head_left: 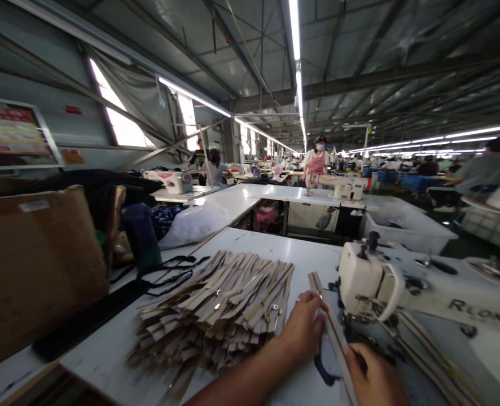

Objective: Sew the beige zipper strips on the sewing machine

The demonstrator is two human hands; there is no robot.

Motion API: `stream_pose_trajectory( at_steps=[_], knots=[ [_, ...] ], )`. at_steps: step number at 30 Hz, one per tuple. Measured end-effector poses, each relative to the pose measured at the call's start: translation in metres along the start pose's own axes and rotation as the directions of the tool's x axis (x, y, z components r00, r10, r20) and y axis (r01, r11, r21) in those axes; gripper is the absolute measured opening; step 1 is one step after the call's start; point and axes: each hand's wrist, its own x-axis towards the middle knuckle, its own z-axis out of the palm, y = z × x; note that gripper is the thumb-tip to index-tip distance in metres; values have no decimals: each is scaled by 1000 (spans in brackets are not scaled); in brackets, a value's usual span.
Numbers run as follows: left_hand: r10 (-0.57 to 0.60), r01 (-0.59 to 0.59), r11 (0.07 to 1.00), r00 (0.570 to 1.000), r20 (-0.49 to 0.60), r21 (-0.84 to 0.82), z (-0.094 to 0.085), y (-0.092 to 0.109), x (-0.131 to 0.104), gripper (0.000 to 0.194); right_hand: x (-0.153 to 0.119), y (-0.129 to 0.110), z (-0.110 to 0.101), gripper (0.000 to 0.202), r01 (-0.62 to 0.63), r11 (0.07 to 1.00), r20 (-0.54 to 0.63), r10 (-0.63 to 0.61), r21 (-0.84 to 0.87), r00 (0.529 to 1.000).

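Observation:
A beige zipper strip (335, 337) runs lengthwise between my hands, just left of the white sewing machine (371, 279). My left hand (304, 327) pinches it near its far end, and my right hand (372, 375) grips it lower down, at the bottom edge of the view. A thick pile of similar beige zippers (228, 304) with gold-coloured teeth and pulls lies on the white table (101, 352), left of my left hand. More zipper strips (431, 349) trail below the machine's arm on the right.
On the left stand a cardboard box (34, 265), a dark bottle (142, 234) and a white plastic bag (197, 223). Black straps (169, 273) lie behind the pile. A white bin (406, 225) sits beyond the machine. People and other machines (347, 187) are farther back.

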Motion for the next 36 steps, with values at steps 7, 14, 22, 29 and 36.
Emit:
stream_pose_trajectory(
  at_steps=[7,14,22,29,36],
  knots=[
    [256,-280,959,926,278,46,2,3,3,16,-1,-16,-19,32,-63,992,-12,62,-109,998],
    [227,-299,929,925,304,217,0,8,4,18,-4,-19,-21,30,-44,996,-43,41,-78,998],
    [261,-369,889,895,362,271,1,9,7,23,-4,-27,-29,32,-24,984,26,29,-177,999],
    [255,-343,905,911,323,253,5,4,8,22,-15,-23,-42,35,51,976,153,-18,-213,988],
    [293,-380,888,902,317,258,6,3,11,22,-7,-24,-52,39,164,955,300,-85,-249,950]
  ],
)
